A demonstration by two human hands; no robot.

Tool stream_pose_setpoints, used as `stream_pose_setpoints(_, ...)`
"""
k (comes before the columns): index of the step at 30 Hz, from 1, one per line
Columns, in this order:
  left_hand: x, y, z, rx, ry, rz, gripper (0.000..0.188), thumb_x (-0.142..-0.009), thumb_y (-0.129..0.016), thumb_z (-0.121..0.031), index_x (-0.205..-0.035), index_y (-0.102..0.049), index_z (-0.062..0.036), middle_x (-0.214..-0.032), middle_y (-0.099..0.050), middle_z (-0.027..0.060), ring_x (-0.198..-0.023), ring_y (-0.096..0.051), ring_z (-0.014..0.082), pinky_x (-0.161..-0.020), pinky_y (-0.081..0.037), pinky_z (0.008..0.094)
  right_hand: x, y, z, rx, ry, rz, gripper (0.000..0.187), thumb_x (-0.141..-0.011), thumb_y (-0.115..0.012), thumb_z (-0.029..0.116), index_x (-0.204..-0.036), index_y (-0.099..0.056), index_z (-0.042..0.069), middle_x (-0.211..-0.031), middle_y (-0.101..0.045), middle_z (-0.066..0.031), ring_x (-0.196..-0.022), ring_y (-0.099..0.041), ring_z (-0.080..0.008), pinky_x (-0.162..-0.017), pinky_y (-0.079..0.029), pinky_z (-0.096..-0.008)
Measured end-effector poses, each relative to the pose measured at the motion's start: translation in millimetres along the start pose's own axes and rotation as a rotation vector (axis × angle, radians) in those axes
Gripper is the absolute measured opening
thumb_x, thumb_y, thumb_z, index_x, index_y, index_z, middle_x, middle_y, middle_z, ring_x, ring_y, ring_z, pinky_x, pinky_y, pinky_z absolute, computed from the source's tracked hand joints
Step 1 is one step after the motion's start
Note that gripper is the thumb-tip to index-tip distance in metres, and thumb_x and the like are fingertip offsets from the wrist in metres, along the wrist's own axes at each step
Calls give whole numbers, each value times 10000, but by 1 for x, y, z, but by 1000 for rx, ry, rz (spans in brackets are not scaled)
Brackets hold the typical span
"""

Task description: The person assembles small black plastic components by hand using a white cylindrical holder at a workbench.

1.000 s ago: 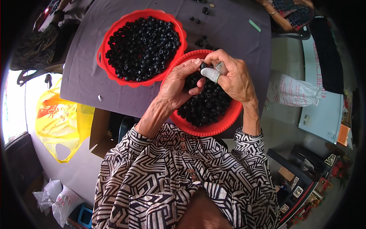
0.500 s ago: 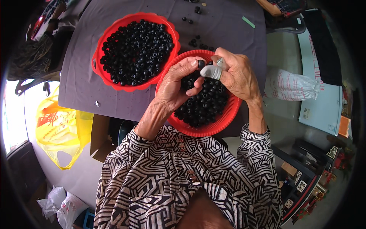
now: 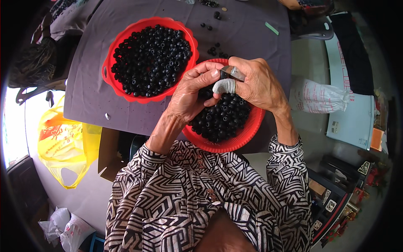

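Observation:
My left hand [image 3: 184, 96] pinches a small round black piece [image 3: 223, 74] between thumb and fingers. Pressed against that piece is a short metal blade [image 3: 233, 72], gripped by my right hand [image 3: 262, 84]; its handle is hidden in my fingers. A pale wrapping [image 3: 224, 86] covers my right thumb. Both hands meet over a ribbed red basket [image 3: 228, 146] at the table's near edge, which holds many black round pieces [image 3: 224, 119]. To the left, a second red basket [image 3: 108, 69] with a scalloped rim is filled with similar pieces [image 3: 153, 61], some showing a pale ring.
Loose black pieces [image 3: 214, 51] and a green strip [image 3: 272, 28] lie on the grey cloth-covered table [image 3: 235, 31]. A yellow plastic bag [image 3: 67, 147] hangs left beside a cardboard box [image 3: 108, 153]. Parts of other people show at the far left and far right, with a white sack [image 3: 321, 95] to the right.
My right hand has turned, bringing the blade into view against the black piece in my left fingers. The view has shifted slightly.

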State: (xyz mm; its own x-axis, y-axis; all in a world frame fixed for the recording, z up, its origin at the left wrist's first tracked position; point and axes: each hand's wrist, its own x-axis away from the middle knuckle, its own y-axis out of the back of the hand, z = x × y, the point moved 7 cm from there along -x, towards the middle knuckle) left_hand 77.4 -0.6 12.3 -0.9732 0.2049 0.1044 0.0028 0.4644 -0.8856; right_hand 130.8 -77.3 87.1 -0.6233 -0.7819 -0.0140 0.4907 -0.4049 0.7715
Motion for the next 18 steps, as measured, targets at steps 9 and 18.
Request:
stream_pose_setpoints(9, 0, 5, 1, -47, -10, -54, 183, -877, -521, -180, -968, -531, -21, -781, -560, 60, -524, -497, 112, -375, -318, 185, 2, -3, 2, 6, -9, 2, 300, -749, -659, 259, -775, -524, -8, -551, -535, -102, -458, -504, -188, -459, -385, -311)
stream_pose_setpoints(18, 2, 5, 6, 20, 1, -101, 185, -856, -556, -169, -946, -561, -8, -749, -560, 59, -549, -523, 114, -397, -345, 199, 4, -3, 5, 51, 48, -56, 241, -759, -625, 206, -681, -504, 13, -531, -529, -153, -506, -554, -317, -490, -419, -402)
